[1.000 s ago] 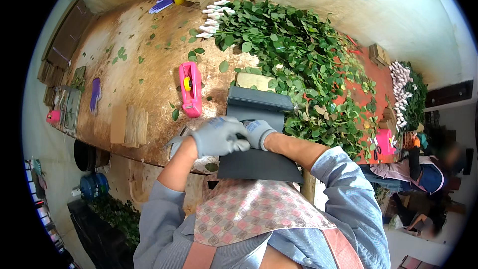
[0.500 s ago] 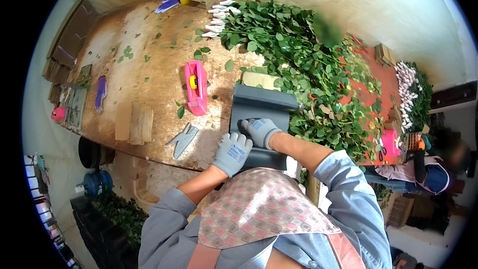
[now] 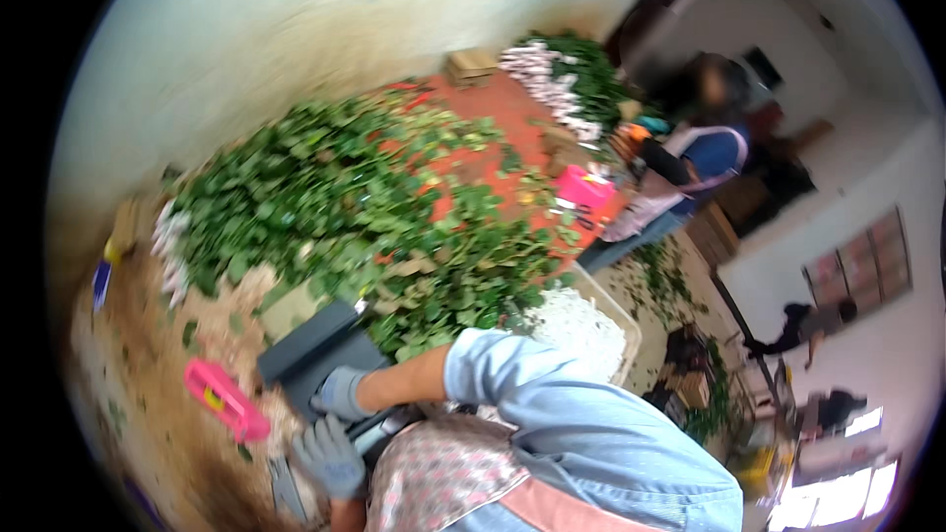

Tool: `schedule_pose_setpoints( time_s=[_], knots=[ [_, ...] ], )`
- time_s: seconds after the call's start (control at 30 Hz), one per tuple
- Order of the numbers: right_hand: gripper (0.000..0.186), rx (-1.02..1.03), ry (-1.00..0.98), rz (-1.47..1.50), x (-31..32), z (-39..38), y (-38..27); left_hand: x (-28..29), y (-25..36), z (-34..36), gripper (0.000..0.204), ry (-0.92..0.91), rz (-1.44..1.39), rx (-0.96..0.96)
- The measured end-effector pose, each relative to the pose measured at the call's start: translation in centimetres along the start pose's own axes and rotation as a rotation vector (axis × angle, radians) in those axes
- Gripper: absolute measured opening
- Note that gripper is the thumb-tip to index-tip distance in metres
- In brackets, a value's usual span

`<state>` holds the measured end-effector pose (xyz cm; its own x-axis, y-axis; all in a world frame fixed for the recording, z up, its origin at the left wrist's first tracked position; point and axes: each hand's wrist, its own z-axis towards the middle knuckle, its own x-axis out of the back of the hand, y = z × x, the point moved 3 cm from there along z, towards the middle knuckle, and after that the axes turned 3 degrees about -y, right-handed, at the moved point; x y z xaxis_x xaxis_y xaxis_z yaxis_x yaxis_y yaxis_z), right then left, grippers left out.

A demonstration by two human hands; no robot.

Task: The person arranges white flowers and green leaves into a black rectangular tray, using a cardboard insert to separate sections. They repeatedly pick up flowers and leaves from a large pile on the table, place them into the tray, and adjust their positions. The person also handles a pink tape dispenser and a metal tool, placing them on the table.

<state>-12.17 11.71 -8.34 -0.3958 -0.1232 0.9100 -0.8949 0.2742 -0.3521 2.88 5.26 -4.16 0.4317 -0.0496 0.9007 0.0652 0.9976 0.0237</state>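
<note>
Apparently the step in hand is steadying or smoothing the dark-grey board (image 3: pixel 340 360), which lies at the near edge of the worn wooden table (image 3: pixel 133 365), just in front of the apron (image 3: pixel 443 468), with a thick ridge along its far side. The grey-gloved right hand (image 3: pixel 342 392) rests on the flat part below that ridge, its fingers bent down toward the surface; blur hides the tips, so I cannot tell whether they pinch anything. The left hand (image 3: pixel 331 458), gloved alike, lies by the board's near left corner with its fingers spread apart and nothing visible in their grasp; whether it touches the edge I cannot tell

My judgement is that any next move calls for the board being held flat while the freer left hand does the reaching. Near that hand on the tabletop lies a grey two-armed hand tool (image 3: pixel 286 490), and farther out a pink tape dispenser (image 3: pixel 225 402) with a yellow core. Beyond the ridge sit a pale block (image 3: pixel 288 311) and a broad heap of leafy stems (image 3: pixel 296 167), white-wrapped flower heads (image 3: pixel 170 261) at its left end. Those leaves crowd close to the board's right side, so a sideways sweep could well snag them
</note>
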Motion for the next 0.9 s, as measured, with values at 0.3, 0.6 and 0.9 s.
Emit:
schedule_pose_setpoints(
  time_s=[0.3,0.6,0.9],
  knots=[
    [0.039,0.016,-0.034,0.019,-1.2,0.2,-0.6,1.9,-2.4,-0.6,0.045,-0.172,-0.343,-0.228],
    [0.031,-0.002,-0.017,-0.007,0.2,-0.4,0.4,-1.4,-2.4,0.4,0.044,-0.618,-0.192,-0.078],
    [0.029,-0.155,-0.301,0.086,3.4,0.2,-2.2,3.0,-5.0,-0.6,0.048,-0.245,-0.609,-0.001]
  ],
)
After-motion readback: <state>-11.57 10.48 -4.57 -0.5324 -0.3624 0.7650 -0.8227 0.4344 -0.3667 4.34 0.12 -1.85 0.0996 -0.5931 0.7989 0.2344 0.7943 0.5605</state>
